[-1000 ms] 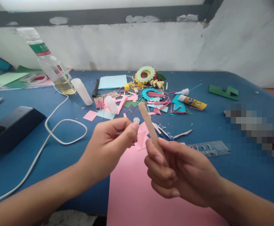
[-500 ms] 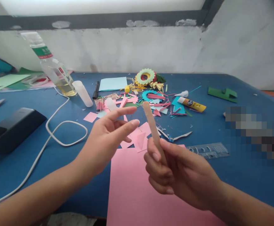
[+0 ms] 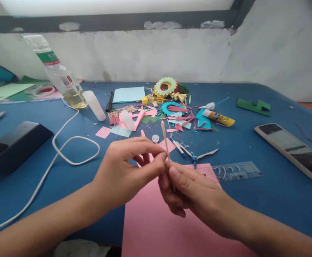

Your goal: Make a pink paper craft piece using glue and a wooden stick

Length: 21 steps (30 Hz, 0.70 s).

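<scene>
- One stick (image 3: pixel 166 141), pinched by right hand's (image 3: pixel 198 189) fingers above the pink sheet (image 3: pixel 147 225).
- Left hand (image 3: pixel 133 166): fingers alongside (whether pinching, cannot tell).
- Slack pinch could drop it.

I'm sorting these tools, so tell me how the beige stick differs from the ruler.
The stick is opaque; the ruler is see-through with markings. The stick is held up in the right hand; the ruler lies flat on the table. Both are longer than wide.

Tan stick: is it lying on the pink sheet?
No, the tan stick is held upright in the right hand, raised off the pink sheet.
</scene>
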Tool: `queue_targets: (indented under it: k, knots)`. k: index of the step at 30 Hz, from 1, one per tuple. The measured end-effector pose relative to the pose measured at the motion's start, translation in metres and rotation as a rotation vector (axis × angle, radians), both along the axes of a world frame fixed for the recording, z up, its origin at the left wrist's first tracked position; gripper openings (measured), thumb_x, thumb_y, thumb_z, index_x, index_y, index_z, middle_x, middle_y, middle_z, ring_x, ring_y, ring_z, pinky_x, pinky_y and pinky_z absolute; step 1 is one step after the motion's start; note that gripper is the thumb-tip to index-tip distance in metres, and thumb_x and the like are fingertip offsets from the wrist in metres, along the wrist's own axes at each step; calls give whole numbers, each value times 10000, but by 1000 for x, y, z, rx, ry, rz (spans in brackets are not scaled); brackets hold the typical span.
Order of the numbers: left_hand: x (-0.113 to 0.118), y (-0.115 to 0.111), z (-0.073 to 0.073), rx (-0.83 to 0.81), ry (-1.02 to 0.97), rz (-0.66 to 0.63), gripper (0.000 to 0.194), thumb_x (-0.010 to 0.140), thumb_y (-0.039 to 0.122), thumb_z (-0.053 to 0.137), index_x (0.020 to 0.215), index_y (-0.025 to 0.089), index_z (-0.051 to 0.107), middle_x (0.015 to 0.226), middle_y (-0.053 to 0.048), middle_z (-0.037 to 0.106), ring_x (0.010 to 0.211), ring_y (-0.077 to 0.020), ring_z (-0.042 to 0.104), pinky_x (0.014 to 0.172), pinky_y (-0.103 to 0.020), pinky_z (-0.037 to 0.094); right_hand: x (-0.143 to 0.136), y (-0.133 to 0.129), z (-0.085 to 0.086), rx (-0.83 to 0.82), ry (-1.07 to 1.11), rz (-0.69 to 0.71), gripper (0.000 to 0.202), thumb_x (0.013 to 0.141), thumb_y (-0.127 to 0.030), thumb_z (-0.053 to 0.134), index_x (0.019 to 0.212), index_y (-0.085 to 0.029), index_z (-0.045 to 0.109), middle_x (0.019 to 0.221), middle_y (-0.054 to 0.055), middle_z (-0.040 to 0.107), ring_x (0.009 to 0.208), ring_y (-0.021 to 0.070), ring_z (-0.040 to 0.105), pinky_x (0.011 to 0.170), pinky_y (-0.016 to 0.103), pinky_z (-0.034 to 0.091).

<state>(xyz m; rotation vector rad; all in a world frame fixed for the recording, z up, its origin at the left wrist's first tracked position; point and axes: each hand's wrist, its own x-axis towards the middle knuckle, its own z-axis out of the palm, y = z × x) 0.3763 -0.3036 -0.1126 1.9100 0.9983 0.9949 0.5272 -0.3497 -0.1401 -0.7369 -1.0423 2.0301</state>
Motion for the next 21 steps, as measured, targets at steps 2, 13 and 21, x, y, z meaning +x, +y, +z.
queue_targets:
  k: [2,13,21]
  knots:
    - [1,-1,0,48,30,10,111,718,106,589,639,145,657,618,15,622,547,-64,541,483,-149,440,-1,-1,0,19,-45,22,351,941,-440,334,732,-175,431,601,-51,334,522,80,287,502,206,296]
    - [0,-2,2,57,-9,106,123,725,152,556,603,158,559,555,42,546,523,-60,497,480,-143,414,4,-1,-1,-54,121,55,335,935,-397,325,736,-181,485,446,-90,249,413,79,248,457,192,299]
    - [-2,-5,3,9,-10,22,182,782,179,513,613,162,576,538,40,548,516,-64,505,491,-150,418,5,4,5,-178,299,38,317,931,-383,361,714,-187,486,451,-90,252,402,72,196,440,170,268]
